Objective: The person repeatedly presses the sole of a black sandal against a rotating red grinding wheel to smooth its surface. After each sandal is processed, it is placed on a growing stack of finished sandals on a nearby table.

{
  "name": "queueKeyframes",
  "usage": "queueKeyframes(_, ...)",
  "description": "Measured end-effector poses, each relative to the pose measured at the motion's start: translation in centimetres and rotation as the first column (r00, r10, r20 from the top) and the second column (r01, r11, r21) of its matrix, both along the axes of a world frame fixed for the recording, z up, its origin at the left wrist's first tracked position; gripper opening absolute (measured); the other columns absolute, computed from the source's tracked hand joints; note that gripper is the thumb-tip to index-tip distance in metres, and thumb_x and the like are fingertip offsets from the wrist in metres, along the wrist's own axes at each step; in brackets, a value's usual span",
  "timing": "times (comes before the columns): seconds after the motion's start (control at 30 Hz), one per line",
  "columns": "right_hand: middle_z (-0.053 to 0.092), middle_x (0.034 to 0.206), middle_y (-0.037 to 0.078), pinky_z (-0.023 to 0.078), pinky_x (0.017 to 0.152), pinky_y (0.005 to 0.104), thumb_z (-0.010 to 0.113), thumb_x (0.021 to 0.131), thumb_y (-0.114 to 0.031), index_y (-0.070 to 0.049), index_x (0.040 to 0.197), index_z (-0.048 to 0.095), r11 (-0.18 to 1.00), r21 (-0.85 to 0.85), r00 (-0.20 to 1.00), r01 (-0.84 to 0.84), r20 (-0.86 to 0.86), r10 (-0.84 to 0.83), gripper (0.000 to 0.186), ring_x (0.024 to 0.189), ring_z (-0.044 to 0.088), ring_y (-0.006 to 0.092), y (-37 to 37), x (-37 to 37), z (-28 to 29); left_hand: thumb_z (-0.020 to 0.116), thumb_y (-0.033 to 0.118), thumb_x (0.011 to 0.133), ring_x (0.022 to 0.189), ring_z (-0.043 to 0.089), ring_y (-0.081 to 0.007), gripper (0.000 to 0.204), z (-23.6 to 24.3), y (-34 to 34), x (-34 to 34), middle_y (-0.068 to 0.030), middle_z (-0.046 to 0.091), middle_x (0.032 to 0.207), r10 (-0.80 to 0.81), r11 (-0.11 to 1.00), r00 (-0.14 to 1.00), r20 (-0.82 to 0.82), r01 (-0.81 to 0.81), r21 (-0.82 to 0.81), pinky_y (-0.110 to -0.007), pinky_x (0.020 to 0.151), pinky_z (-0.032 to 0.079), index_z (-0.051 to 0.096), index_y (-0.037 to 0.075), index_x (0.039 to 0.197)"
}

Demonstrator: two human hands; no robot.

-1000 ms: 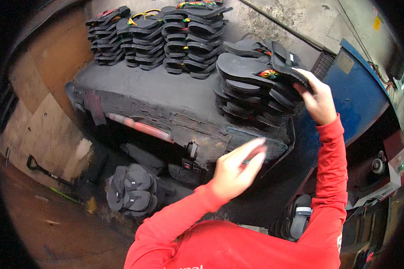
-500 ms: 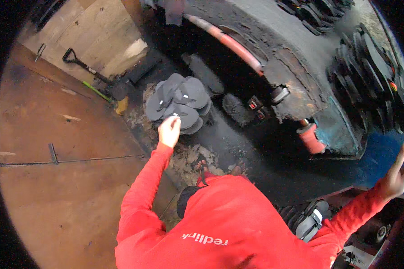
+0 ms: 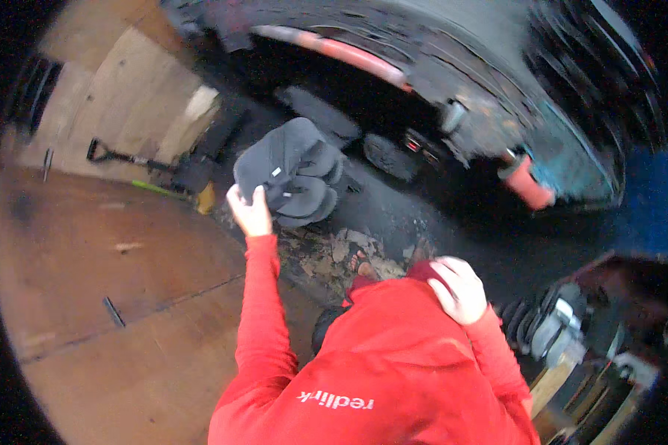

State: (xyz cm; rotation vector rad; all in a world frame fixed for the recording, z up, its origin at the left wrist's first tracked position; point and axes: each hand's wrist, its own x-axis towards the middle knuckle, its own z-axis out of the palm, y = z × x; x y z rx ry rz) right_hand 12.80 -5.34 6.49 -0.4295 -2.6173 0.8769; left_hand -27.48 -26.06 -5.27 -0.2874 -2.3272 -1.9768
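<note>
My left hand [image 3: 252, 210] grips the near end of a dark grey flip-flop [image 3: 267, 156] that lies over a pile of similar flip-flops [image 3: 308, 200] low beside the machine, with thumb and fingers on its edge. My right hand [image 3: 456, 285] is by my right hip against my red top and dark red garment, fingers apart and loosely bent, with no object visible in it.
A dark machine housing [image 3: 467, 78] with a red roller [image 3: 527, 185] spans the top, blurred sandal stacks [image 3: 590, 67] on it. A black-handled tool [image 3: 126, 157] and plywood boards [image 3: 126, 89] are at left. More sandals [image 3: 553, 326] sit at lower right, near a blue panel [image 3: 649, 193].
The view has swung downward. My left hand has reached the floor pile and taken hold of a flip-flop. My right hand has left the upper stack and come down to my hip.
</note>
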Motion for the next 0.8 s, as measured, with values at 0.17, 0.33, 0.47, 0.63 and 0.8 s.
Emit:
queueKeyframes(0.17,0.043,0.146,0.029,0.031,0.113,0.061,0.077,0.082,-0.039,-0.005,0.14,0.051,0.983,0.176,0.996,-0.045,-0.066,0.057,0.072,0.135,0.043,0.0472,1.9,-2.8,-3.8,0.069,0.019,0.092,0.105,0.062,-0.0204,0.042,9.5,6.2,6.5,-0.0121,0.068,0.114,-0.642,0.718,0.716,0.276,0.687,-0.113,-0.032,0.098,0.046,0.061,-0.005,0.126)
queueKeyframes(0.33,0.018,0.157,0.035,0.017,0.116,0.067,0.076,0.075,-0.054,-0.004,0.15,0.037,0.986,0.062,0.987,0.158,0.027,-0.16,0.098,0.146,0.017,0.0538,5.1,-3.9,-7.2,0.065,0.022,0.097,0.113,0.061,-0.0159,0.043,7.4,16.8,19.2,-0.0121,0.066,0.124,-0.857,0.364,0.402,0.323,0.915,-0.172,-0.03,0.097,0.048,0.058,-0.003,0.132)
queueKeyframes(0.47,0.014,0.158,0.035,0.02,0.114,0.069,0.08,0.073,-0.021,0.001,0.144,0.042,0.89,-0.049,0.89,0.454,-0.033,-0.456,0.084,0.146,0.012,0.0568,6.0,-1.9,-9.4,0.069,0.024,0.094,0.101,0.068,-0.016,0.042,7.2,22.1,24.9,-0.0182,0.072,0.112,-0.849,0.45,0.503,0.163,0.85,-0.275,-0.03,0.09,0.052,0.063,-0.003,0.125)
queueKeyframes(0.63,0.02,0.159,0.031,0.027,0.115,0.0619,0.074,0.074,-0.008,0.003,0.142,0.044,0.823,-0.043,0.804,0.566,-0.195,-0.562,0.075,0.147,0.018,0.0534,7.4,-1.6,-10.8,0.069,0.023,0.092,0.092,0.072,-0.0371,0.038,9.0,26.3,26.8,-0.0277,0.07,0.101,-0.873,0.453,0.488,0.009,0.817,-0.356,-0.038,0.081,0.056,0.066,-0.008,0.114)
queueKeyframes(0.8,0.026,0.158,0.03,0.033,0.117,0.0494,0.074,0.075,-0.011,0.002,0.145,0.041,0.842,-0.155,0.815,0.516,-0.213,-0.539,0.079,0.146,0.024,0.0502,8.7,-1.3,-9.8,0.067,0.02,0.093,0.091,0.073,-0.0312,0.031,10.2,28.6,27.3,-0.0235,0.072,0.1,-0.88,0.385,0.473,0.039,0.759,-0.524,-0.036,0.078,0.057,0.068,-0.003,0.113)
